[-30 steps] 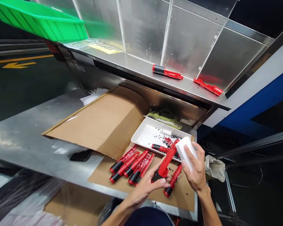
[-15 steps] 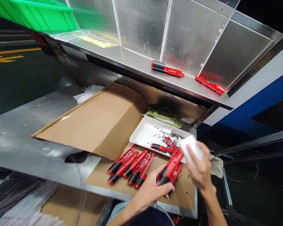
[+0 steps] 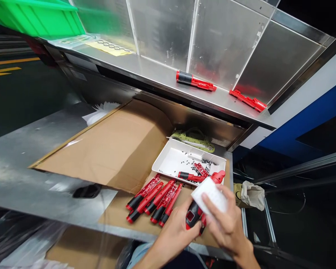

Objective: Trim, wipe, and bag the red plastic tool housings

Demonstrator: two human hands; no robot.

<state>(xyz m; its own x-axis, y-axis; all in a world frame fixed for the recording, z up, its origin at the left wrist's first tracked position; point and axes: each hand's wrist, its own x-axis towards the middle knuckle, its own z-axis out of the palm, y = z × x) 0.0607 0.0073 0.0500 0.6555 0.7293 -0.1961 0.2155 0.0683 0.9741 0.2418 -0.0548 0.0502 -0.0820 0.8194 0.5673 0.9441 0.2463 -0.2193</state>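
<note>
My left hand grips the black end of a red-and-black tool handle, whose red tip sticks out toward the white tray. My right hand is closed round a white block and presses it over the middle of that handle. Just to the left, a row of several similar red handles lies on the cardboard sheet. In the tray are small black screws, one more handle and a red shell piece.
A folded cardboard box lies on the steel bench. On the steel shelf above rest a red-and-black handle and a red shell. A green bin is at the top left. A crumpled bag hangs to the right.
My right hand brought the white block down and left, from beside the handle's tip onto its middle. The handle shifted slightly toward me in my left hand.
</note>
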